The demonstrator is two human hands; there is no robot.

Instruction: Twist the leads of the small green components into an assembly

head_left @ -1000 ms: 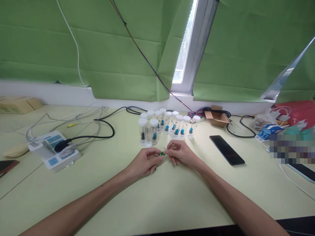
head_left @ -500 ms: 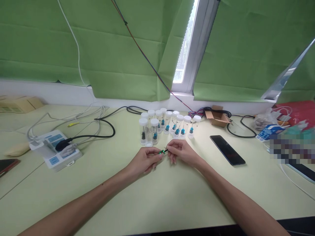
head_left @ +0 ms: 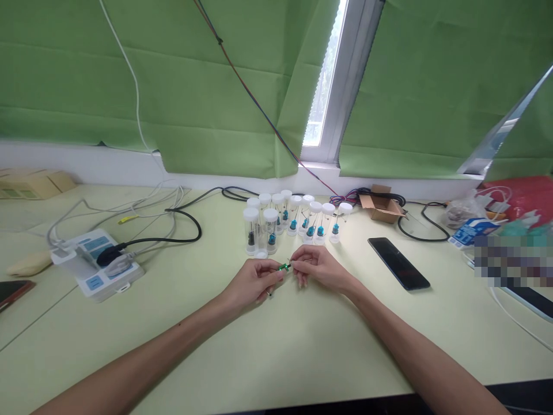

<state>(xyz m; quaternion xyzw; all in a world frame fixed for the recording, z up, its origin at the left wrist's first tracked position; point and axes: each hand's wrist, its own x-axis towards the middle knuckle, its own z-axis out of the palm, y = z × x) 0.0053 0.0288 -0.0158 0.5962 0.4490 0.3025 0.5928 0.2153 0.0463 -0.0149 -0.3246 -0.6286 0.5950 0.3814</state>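
Observation:
My left hand [head_left: 248, 285] pinches a small bright green piece [head_left: 283, 267] between thumb and fingers. A thin dark tip pokes out below that hand. My right hand [head_left: 322, 268] is closed in a pinch at the piece's right end, on a small dark part [head_left: 290, 265] whose kind I cannot make out. Just beyond the hands stand several clear tubes [head_left: 271, 230] with white caps, holding blue or black parts with thin stems. A short white-topped container [head_left: 261, 253] sits in front of them, partly hidden by my left hand.
A black phone [head_left: 398, 263] lies to the right, near an opened small cardboard box [head_left: 382, 206]. At left is a white power strip [head_left: 97, 262] with plugs and tangled cables. A blue and white packet [head_left: 473, 231] and plastic bags are at far right.
Both hands stay nearly in place, with the green piece still between them. The fingers shift only slightly, and the dark tip below my left hand has moved a little.

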